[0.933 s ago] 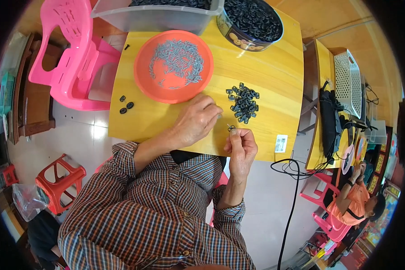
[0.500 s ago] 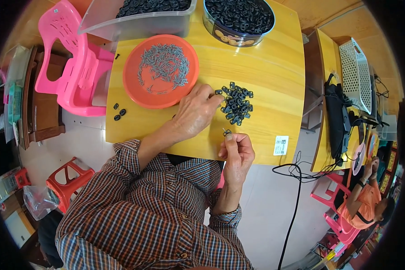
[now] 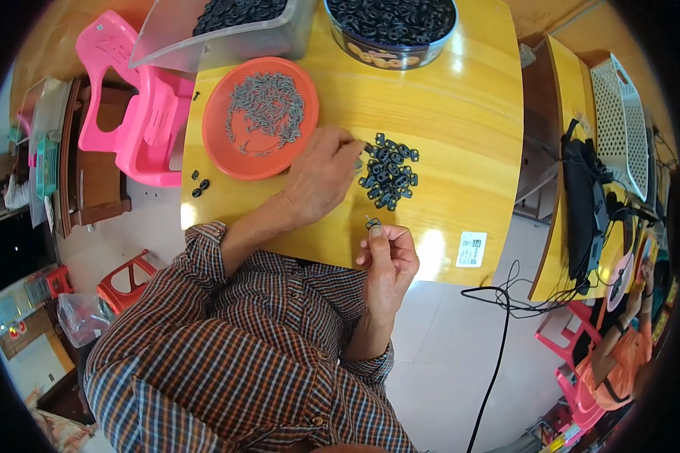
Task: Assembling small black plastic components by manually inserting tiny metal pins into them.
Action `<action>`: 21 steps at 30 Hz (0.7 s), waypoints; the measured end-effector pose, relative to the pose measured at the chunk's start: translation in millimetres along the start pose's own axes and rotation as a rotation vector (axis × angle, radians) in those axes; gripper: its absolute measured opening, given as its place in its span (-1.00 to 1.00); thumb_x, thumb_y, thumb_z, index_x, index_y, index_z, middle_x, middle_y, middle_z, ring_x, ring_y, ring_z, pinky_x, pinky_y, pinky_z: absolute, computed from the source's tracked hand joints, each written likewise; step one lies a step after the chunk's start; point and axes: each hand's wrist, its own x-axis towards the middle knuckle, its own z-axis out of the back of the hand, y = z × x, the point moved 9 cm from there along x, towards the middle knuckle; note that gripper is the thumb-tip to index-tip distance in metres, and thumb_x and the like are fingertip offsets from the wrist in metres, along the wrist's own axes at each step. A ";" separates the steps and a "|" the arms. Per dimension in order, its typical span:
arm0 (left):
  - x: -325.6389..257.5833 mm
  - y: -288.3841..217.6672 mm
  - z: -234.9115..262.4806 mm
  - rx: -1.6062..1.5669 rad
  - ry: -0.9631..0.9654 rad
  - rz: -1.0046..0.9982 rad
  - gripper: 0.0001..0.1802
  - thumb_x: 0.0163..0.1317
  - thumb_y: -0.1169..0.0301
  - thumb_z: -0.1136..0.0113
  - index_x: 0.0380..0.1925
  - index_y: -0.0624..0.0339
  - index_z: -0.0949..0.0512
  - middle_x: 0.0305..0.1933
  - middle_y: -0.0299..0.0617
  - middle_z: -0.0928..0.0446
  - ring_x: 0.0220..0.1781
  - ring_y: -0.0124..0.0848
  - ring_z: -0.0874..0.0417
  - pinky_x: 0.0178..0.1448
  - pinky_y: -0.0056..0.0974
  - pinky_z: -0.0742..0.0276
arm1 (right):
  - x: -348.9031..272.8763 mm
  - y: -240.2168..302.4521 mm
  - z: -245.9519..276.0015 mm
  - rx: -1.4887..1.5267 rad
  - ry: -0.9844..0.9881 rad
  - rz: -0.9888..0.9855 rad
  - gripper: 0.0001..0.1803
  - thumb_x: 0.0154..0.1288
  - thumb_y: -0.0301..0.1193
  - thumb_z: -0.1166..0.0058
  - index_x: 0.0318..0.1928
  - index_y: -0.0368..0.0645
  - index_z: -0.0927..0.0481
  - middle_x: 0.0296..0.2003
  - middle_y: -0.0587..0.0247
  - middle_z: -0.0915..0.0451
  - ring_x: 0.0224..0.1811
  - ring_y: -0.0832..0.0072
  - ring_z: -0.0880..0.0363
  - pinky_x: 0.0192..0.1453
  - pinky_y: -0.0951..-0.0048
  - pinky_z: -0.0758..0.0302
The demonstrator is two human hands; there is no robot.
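Observation:
Between thumb and fingers of my right hand (image 3: 387,260) is a small black two-holed plastic piece (image 3: 373,223), with a thin metal pin standing up from it. My left hand (image 3: 321,177) reaches to the left side of a pile of similar black pieces (image 3: 390,175). Its fingers are bent together at the pile's edge; whatever they pinch is too small to make out. Left of that hand, an orange-red bowl (image 3: 217,140) holds many small grey metal screws or pins (image 3: 268,106).
At the back of the yellow table (image 3: 461,151) stand a clear plastic bin (image 3: 261,47) and a round tin (image 3: 393,57), both filled with black pieces. Several loose pieces (image 3: 198,192) lie at the left edge. A white label (image 3: 471,250) and black cable (image 3: 499,362) are at right.
The whole view has shifted slightly. My left hand stays beside the pile, its fingers a little higher along the edge. My right hand still holds the black piece with its pin.

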 end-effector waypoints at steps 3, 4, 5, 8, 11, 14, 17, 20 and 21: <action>-3.8 -3.5 -3.4 -0.015 0.067 0.003 -0.69 0.02 0.57 -0.22 -0.17 0.29 -0.50 -0.18 -0.08 -0.42 -0.14 -0.14 -0.47 -0.08 -0.16 -0.44 | -0.3 -2.6 -2.4 0.006 -0.001 0.004 -0.88 0.30 -0.46 -0.06 -0.35 -0.25 -0.48 -0.56 0.31 -0.49 -0.65 0.69 -0.34 -0.56 0.69 -0.32; -6.8 -2.2 -4.0 -0.039 0.068 -0.006 -0.69 0.01 0.55 -0.23 -0.18 0.29 -0.50 -0.18 -0.08 -0.42 -0.13 -0.14 -0.47 -0.07 -0.16 -0.43 | -1.1 -2.3 -3.2 0.007 -0.007 0.009 -0.88 0.30 -0.46 -0.06 -0.35 -0.25 -0.48 -0.56 0.31 -0.49 -0.65 0.69 -0.34 -0.56 0.69 -0.32; -8.9 -0.6 -4.4 -0.064 0.071 -0.018 -0.69 0.01 0.53 -0.25 -0.18 0.28 -0.50 -0.17 -0.08 -0.41 -0.13 -0.14 -0.46 -0.06 -0.15 -0.43 | -2.0 -2.7 -5.5 0.000 0.001 0.011 -0.88 0.30 -0.46 -0.06 -0.35 -0.25 -0.48 -0.56 0.31 -0.49 -0.65 0.69 -0.34 -0.56 0.69 -0.32; -12.8 -1.9 -4.6 -0.112 0.050 -0.057 -0.70 0.03 0.54 -0.24 -0.18 0.31 -0.50 -0.18 -0.07 -0.41 -0.15 -0.14 -0.46 -0.09 -0.16 -0.44 | -3.3 -1.6 -3.4 -0.052 -0.037 0.035 -0.88 0.31 -0.46 -0.05 -0.36 -0.24 -0.48 -0.56 0.32 -0.48 -0.65 0.69 -0.33 -0.56 0.69 -0.31; -17.4 4.9 6.1 -0.240 -0.016 -0.044 -0.72 0.06 0.59 -0.20 -0.17 0.33 -0.49 -0.19 -0.06 -0.40 -0.18 -0.14 -0.48 -0.13 -0.17 -0.46 | -2.1 -0.1 0.5 -0.104 -0.064 0.094 -0.88 0.31 -0.45 -0.05 -0.37 -0.22 -0.48 -0.56 0.33 -0.48 -0.65 0.70 -0.32 -0.57 0.68 -0.29; -23.8 12.1 11.9 -0.317 -0.026 -0.031 -0.73 0.07 0.64 -0.15 -0.16 0.35 -0.49 -0.20 -0.05 -0.40 -0.21 -0.14 -0.50 -0.17 -0.18 -0.48 | 0.2 0.5 3.6 -0.137 -0.087 0.113 -0.87 0.31 -0.44 -0.05 -0.37 -0.21 -0.47 -0.57 0.33 -0.47 -0.65 0.71 -0.31 -0.58 0.68 -0.25; -27.4 13.0 7.7 -0.342 0.014 -0.039 -0.69 0.05 0.68 -0.13 -0.14 0.35 -0.49 -0.19 -0.04 -0.40 -0.19 -0.13 -0.51 -0.19 -0.18 -0.50 | 3.3 -0.1 4.3 -0.138 -0.104 0.145 -0.87 0.31 -0.44 -0.04 -0.38 -0.20 -0.47 -0.57 0.35 -0.46 -0.64 0.71 -0.30 -0.57 0.68 -0.22; -19.4 6.2 7.3 -0.264 0.043 -0.099 -0.67 0.06 0.65 -0.13 -0.10 0.33 -0.48 -0.15 -0.02 -0.40 -0.15 -0.12 -0.52 -0.18 -0.17 -0.50 | 5.7 1.1 1.7 -0.142 -0.135 0.154 -0.87 0.30 -0.43 -0.04 -0.39 -0.20 -0.46 -0.58 0.36 -0.45 -0.63 0.71 -0.29 -0.57 0.68 -0.21; -15.8 3.6 9.6 -0.273 0.036 -0.099 -0.67 0.06 0.65 -0.13 -0.10 0.33 -0.48 -0.15 -0.02 -0.40 -0.15 -0.12 -0.52 -0.18 -0.17 -0.50 | 5.5 2.8 -0.3 -0.148 -0.147 0.164 -0.86 0.30 -0.43 -0.04 -0.40 -0.19 -0.46 -0.57 0.36 -0.45 -0.63 0.71 -0.29 -0.57 0.68 -0.20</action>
